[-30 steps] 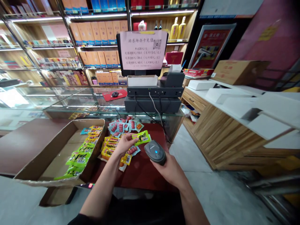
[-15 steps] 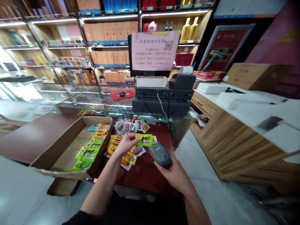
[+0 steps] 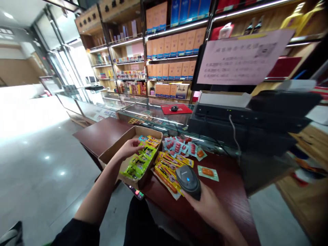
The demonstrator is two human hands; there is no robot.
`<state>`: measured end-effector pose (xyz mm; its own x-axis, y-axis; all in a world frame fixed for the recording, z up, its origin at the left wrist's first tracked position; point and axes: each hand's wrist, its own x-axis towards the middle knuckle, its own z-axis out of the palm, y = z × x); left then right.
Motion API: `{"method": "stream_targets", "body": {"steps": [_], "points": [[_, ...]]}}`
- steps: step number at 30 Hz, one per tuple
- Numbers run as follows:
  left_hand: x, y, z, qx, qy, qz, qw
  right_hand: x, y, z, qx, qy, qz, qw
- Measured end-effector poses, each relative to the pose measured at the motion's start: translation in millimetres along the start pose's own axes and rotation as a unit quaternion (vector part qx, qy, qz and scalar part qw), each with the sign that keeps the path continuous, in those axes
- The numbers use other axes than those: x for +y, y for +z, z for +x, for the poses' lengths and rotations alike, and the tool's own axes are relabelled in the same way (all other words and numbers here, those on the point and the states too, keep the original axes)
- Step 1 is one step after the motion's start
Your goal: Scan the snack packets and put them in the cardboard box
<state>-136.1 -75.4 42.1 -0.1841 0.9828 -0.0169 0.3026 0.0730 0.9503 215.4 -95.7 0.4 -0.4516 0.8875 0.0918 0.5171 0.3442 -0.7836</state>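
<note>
Gripping the scanner (image 3: 188, 179) with my right fingers (image 3: 190, 201), I'd work my left fingers (image 3: 136, 143), hold unclear, lightly over the green packets (image 3: 138, 162).

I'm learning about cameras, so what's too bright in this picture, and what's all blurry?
In the head view, glare whitens the floor at far left; in that same head view, the pink sign looks smeared, maybe by motion, while the scanner looks clearer.
</note>
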Motion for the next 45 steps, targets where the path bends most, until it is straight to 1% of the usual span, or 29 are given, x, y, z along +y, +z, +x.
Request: {"method": "stream_targets", "body": {"steps": [3,6,8,11,13,15,19,21,24,26,28,31,34,37,40,42,45], "points": [[-21.3,-12.3,7.0,-0.020,-0.031,-0.008,0.999,-7.3,12.7,9.6,-0.018,-0.008,0.005,1.000],[-38.1,-14.0,15.6,-0.004,-0.051,0.001,0.999,-14.4,21.3,15.8,-0.018,0.005,-0.005,1.000],[-45.9,-11.8,20.8,0.006,-0.054,0.055,0.997,-16.9,24.5,18.5,-0.017,0.014,-0.010,1.000],[-51.5,-7.0,25.1,0.024,-0.030,0.204,0.978,-17.4,26.4,20.8,-0.018,0.021,-0.015,0.999],[-51.1,-4.8,25.0,0.026,-0.014,0.280,0.959,-17.2,26.2,21.9,-0.023,0.028,-0.020,0.999],[-47.6,-4.7,23.1,0.025,-0.003,0.318,0.948,-17.8,25.2,23.0,-0.027,0.031,-0.022,0.999],[-33.4,-8.4,16.5,0.052,0.003,0.357,0.933,-19.8,23.4,25.0,-0.030,0.018,-0.015,0.999],[-23.4,-8.0,12.0,0.055,0.006,0.369,0.928,-18.6,22.2,24.8,-0.028,0.017,-0.010,0.999],[-6.3,3.3,4.8,0.053,0.037,0.374,0.925,-13.1,16.8,21.2,-0.026,0.022,-0.001,0.999],[5.2,19.9,0.8,0.055,0.070,0.371,0.924,-8.4,9.3,16.1,-0.023,0.022,0.009,0.999],[15.9,43.2,-1.4,0.053,0.098,0.361,0.926,-3.6,-0.8,9.2,-0.010,0.020,0.020,1.000],[28.9,86.5,-0.2,0.027,0.123,0.341,0.931,5.6,-17.6,-3.7,0.018,0.024,0.026,0.999],[36.0,134.4,5.9,-0.004,0.156,0.326,0.933,19.4,-33.1,-18.6,0.056,0.050,0.013,0.997],[35.8,181.9,14.7,-0.039,0.173,0.318,0.931,34.9,-47.2,-34.7,0.101,0.083,-0.009,0.991],[29.8,224.4,23.1,-0.086,0.179,0.338,0.920,46.5,-60.4,-50.4,0.136,0.115,-0.019,0.984],[24.2,248.3,27.9,-0.112,0.193,0.362,0.905,51.8,-67.8,-59.6,0.150,0.131,-0.021,0.980],[15.5,276.4,34.5,-0.142,0.224,0.395,0.880,57.9,-75.6,-70.6,0.169,0.135,-0.019,0.976]]}}
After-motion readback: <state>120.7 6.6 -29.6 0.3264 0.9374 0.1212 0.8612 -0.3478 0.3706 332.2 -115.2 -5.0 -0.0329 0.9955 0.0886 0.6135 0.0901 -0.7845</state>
